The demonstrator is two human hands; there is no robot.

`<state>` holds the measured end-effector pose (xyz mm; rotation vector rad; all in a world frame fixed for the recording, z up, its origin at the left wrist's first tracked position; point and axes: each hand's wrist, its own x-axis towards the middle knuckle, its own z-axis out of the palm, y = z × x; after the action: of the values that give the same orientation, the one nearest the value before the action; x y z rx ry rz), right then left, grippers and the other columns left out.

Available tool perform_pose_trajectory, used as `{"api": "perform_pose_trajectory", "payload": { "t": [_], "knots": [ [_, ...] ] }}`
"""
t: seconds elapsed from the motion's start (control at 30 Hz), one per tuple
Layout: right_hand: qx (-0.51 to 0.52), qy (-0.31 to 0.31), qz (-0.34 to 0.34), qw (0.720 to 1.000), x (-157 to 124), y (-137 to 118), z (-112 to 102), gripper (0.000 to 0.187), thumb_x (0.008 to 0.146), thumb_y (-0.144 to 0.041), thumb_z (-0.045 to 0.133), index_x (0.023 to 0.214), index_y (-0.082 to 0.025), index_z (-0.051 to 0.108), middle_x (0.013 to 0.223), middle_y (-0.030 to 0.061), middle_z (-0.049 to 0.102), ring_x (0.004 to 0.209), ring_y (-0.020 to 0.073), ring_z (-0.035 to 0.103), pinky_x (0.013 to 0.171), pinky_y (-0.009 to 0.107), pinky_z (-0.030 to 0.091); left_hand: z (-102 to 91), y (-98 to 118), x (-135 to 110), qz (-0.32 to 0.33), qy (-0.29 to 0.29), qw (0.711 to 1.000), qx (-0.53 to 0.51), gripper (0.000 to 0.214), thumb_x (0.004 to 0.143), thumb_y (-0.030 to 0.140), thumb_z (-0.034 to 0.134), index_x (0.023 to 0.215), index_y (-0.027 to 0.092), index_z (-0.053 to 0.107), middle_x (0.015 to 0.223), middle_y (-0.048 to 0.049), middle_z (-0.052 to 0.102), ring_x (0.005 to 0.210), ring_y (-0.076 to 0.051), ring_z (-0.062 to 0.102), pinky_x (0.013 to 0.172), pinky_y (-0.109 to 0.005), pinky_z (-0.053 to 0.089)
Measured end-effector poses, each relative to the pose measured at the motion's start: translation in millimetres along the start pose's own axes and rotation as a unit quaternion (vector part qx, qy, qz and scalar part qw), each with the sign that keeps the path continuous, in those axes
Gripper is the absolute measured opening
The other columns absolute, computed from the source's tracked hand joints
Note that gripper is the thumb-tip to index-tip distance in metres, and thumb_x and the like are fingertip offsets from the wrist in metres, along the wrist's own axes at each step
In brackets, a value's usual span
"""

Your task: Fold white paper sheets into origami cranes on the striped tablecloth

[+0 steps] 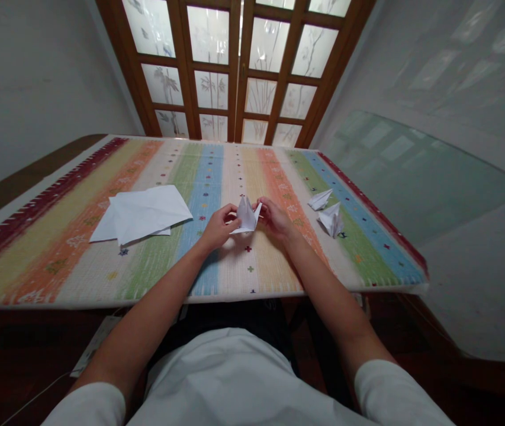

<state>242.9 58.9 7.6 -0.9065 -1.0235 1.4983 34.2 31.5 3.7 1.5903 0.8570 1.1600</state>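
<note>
Between my two hands, just above the table, is a white folded paper crane [247,216] with a raised pointed wing and a narrow strip slanting up on its right. My left hand [222,226] pinches its left side between thumb and fingers. At the right, the fingers of my right hand [274,219] are closed around the slanting strip's end; the fingertips partly hide what they grip. Two more folded paper cranes, one small and flat [320,200] and one with spread folds [332,220], lie to the right of my right hand.
Several white paper sheets [150,212] lie overlapping on the left side of the table. A striped multicoloured tablecloth [252,272] covers the table. Walls stand on both sides, and a wooden door with glass panes [234,71] rises behind the far edge.
</note>
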Motion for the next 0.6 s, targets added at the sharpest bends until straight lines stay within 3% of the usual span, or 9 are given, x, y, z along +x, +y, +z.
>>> {"api": "perform_pose_trajectory", "payload": {
  "t": [0.13,0.33,0.47,0.6],
  "knots": [
    [0.012,0.007,0.006,1.000,0.0,-3.0,-0.7,0.045,0.074,-0.059,0.090,0.084,-0.026,0.061,0.082,-0.0001,0.073,0.081,0.0183,0.069,0.075,0.029,0.059,-3.2,-1.6,2.6,0.009,0.050,0.998,-0.028,0.018,0.087,0.035,0.072,0.096,0.022,0.063,0.092,-0.0021,0.071,0.084,-0.018,0.068,0.077,-0.029,0.058],
    [-0.076,-0.130,-0.002,0.989,-7.6,-1.1,2.4,0.043,0.073,-0.053,0.098,0.087,-0.025,0.069,0.084,-0.0005,0.071,0.077,0.0165,0.067,0.076,0.032,0.061,-8.7,-5.3,5.5,0.021,0.110,0.989,-0.097,0.027,0.092,0.045,0.069,0.106,0.024,0.059,0.109,-0.0063,0.070,0.094,-0.019,0.070,0.090,-0.036,0.064],
    [-0.115,-0.189,-0.017,0.975,-11.7,3.7,10.3,0.043,0.077,-0.059,0.096,0.090,-0.024,0.076,0.091,0.0029,0.074,0.083,0.0186,0.069,0.077,0.033,0.062,-8.8,-8.1,6.0,0.019,0.147,0.989,-0.020,0.030,0.094,0.048,0.066,0.107,0.023,0.056,0.107,-0.0053,0.070,0.088,-0.018,0.070,0.080,-0.031,0.062],
    [-0.100,-0.163,-0.024,0.981,-9.9,4.5,12.3,0.054,0.080,-0.075,0.088,0.093,-0.024,0.075,0.087,0.0032,0.072,0.078,0.0187,0.067,0.068,0.030,0.060,-3.9,-6.1,3.7,0.036,0.163,0.982,0.086,0.021,0.095,0.037,0.066,0.108,0.022,0.059,0.105,-0.0049,0.068,0.083,-0.016,0.068,0.069,-0.025,0.056]
  ]
}}
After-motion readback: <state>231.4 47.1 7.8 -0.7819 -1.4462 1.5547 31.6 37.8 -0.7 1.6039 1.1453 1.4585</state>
